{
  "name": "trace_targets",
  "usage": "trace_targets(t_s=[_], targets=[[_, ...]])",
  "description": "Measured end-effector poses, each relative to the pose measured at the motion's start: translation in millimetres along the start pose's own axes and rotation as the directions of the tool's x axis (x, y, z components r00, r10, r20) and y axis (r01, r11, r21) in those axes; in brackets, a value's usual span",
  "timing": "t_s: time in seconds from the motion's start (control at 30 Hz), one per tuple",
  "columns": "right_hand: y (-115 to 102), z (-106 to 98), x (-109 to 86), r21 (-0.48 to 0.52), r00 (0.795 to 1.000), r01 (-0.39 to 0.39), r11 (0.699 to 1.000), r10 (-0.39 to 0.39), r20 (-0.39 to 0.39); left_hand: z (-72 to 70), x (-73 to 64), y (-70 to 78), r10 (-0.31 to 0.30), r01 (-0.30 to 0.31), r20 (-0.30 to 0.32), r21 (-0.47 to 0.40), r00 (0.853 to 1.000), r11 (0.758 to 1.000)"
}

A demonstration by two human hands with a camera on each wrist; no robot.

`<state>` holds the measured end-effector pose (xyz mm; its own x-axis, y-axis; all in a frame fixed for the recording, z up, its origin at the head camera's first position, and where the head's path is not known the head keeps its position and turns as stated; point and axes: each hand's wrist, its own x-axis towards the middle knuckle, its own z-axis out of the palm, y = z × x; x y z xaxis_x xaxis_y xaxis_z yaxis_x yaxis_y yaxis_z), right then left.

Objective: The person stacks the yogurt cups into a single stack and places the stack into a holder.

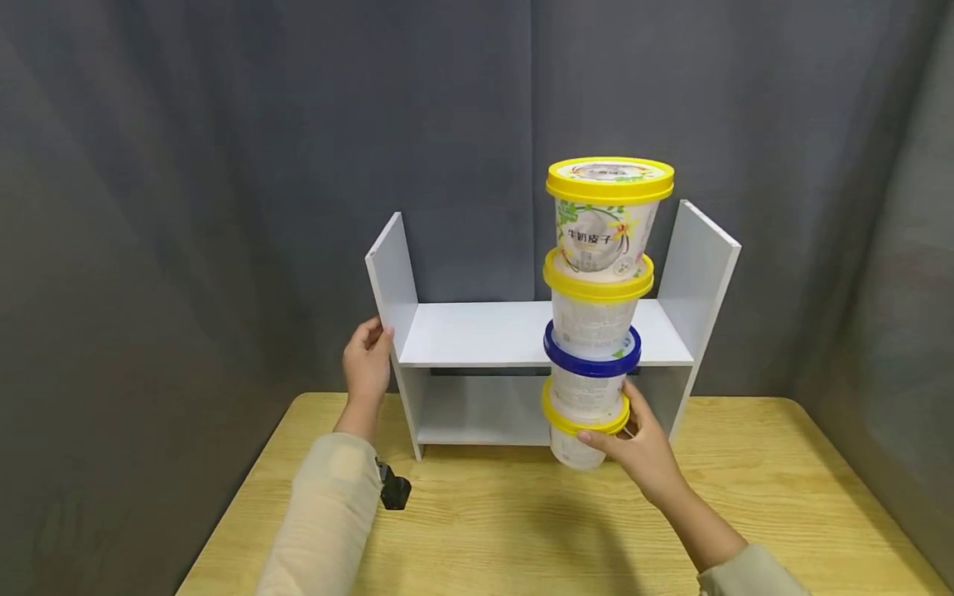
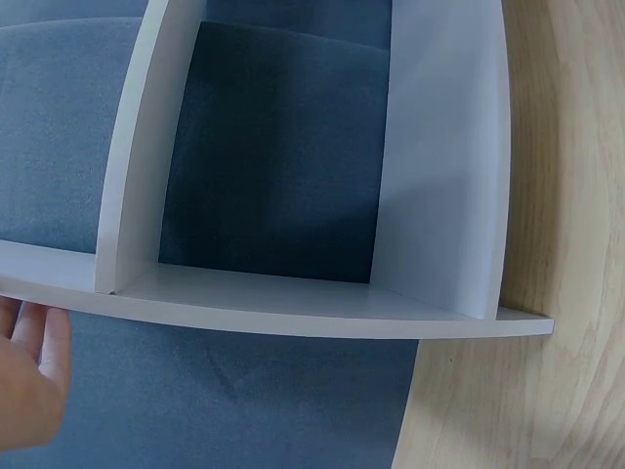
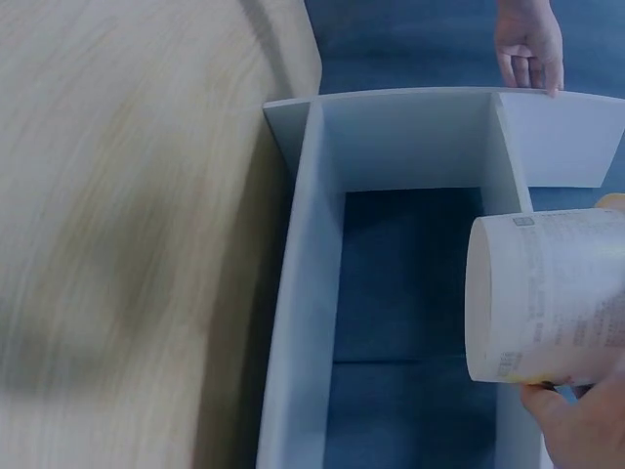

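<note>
A stack of several lidded paper tubs (image 1: 596, 323) rises in front of the white shelf (image 1: 477, 331), held off the table. My right hand (image 1: 633, 447) grips the lowest tub (image 1: 577, 451) near its yellow lid, thumb in front. That tub's white base (image 3: 542, 298) faces the right wrist camera. Above it come a blue-lidded tub (image 1: 589, 393), a yellow-lidded tub (image 1: 592, 323) and a larger yellow-lidded tub (image 1: 607, 236) on top. My left hand (image 1: 368, 360) touches the outer face of the shelf's left side panel; in the left wrist view its fingers (image 2: 54, 342) lie against the panel.
The two-level shelf stands on a light wooden table (image 1: 477, 521), with tall side panels (image 1: 696, 281) rising past its upper board. Dark grey curtains (image 1: 224, 207) hang behind and at both sides. A black device (image 1: 393, 488) sits at my left wrist.
</note>
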<state>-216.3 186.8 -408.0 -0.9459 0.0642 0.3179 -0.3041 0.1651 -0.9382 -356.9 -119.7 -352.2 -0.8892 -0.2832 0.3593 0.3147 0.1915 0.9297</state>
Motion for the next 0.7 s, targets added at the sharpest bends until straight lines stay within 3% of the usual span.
trace_targets(t_s=[0.3,0.53,0.7], targets=[[-14.3,1.4,17.5,0.020,0.999,0.012,1.000,-0.013,0.043,-7.2,-0.3,-3.7,-0.015,0.015,-0.013,0.010,1.000,1.000],[-22.0,-4.6,28.0,0.010,0.998,0.015,1.000,-0.016,0.067,-2.0,-1.2,-0.2,0.025,-0.025,-0.019,0.008,1.000,1.000],[-24.9,-5.4,38.2,0.010,0.998,-0.003,1.000,0.002,0.063,-1.0,-0.2,0.7,0.020,-0.020,-0.029,0.027,0.999,0.999]])
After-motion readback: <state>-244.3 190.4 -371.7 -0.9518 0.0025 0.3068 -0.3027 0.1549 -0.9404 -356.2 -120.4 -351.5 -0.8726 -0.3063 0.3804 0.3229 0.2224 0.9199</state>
